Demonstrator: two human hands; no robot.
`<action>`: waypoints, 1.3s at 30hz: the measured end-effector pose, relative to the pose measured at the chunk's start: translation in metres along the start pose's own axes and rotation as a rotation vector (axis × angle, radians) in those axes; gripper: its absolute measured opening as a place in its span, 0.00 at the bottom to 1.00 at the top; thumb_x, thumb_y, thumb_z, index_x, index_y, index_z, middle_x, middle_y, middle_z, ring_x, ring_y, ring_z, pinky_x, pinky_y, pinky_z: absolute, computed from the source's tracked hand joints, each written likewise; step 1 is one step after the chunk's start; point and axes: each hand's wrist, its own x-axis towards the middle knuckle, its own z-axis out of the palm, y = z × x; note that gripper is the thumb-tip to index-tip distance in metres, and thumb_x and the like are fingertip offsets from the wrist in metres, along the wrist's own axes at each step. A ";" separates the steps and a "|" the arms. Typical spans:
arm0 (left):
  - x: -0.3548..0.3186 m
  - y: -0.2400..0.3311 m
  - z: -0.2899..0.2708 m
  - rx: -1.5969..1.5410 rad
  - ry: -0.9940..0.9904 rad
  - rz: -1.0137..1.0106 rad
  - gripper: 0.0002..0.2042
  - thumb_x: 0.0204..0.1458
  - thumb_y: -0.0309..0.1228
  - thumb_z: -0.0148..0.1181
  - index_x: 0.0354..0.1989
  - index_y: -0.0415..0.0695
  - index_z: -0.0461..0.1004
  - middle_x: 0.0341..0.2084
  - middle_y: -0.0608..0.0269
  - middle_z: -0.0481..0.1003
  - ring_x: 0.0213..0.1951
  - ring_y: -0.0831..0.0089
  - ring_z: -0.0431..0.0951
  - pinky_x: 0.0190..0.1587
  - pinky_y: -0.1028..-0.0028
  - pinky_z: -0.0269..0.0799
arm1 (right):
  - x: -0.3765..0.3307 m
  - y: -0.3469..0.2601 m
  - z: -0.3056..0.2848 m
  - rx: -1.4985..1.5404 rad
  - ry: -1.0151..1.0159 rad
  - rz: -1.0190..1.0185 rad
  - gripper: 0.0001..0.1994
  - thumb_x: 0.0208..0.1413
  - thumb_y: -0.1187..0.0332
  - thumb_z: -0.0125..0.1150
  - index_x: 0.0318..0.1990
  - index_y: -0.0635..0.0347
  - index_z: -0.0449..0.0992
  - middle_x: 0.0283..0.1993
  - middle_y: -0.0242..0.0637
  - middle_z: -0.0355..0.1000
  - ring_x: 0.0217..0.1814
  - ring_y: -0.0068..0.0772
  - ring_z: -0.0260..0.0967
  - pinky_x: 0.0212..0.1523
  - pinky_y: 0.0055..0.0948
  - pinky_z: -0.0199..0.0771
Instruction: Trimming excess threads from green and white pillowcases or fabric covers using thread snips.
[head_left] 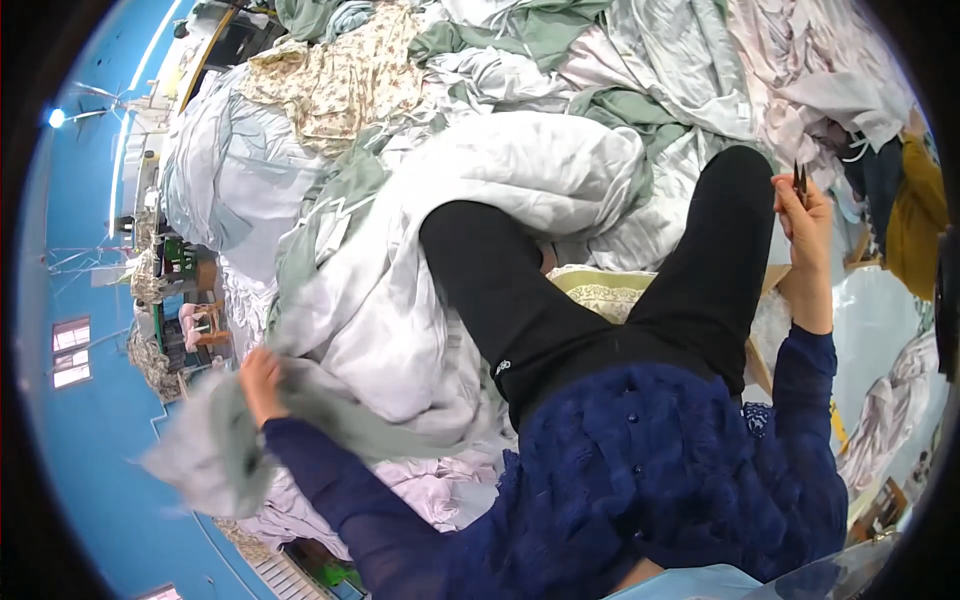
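Out to the left, my left hand [262,384] is closed on a grey-green cloth [205,440], which hangs out past the hand and is smeared by motion. My right hand [806,228] is raised beside my right knee, its fingers wrapped round a pair of small dark thread snips [800,180] with the points up. A large white cloth [470,190] lies over and beside my left leg, bunched in thick folds. It reaches down near my left hand.
Heaped cloth surrounds my legs: a floral piece [345,80], pale blue cloth [230,160], green cloth [520,40] and pink cloth [790,60]. Pink fabric [440,490] lies under my left arm. A mustard garment [918,220] hangs at the right. A blue wall [85,430] is at the far left.
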 end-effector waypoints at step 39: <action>0.116 0.141 -0.001 1.735 0.915 -0.159 0.11 0.49 0.35 0.59 0.34 0.41 0.81 0.29 0.53 0.81 0.30 0.61 0.81 0.24 0.65 0.73 | 0.100 0.031 0.071 0.197 -0.033 0.240 0.07 0.62 0.69 0.57 0.42 0.64 0.75 0.25 0.28 0.68 0.16 0.11 0.55 0.17 0.12 0.49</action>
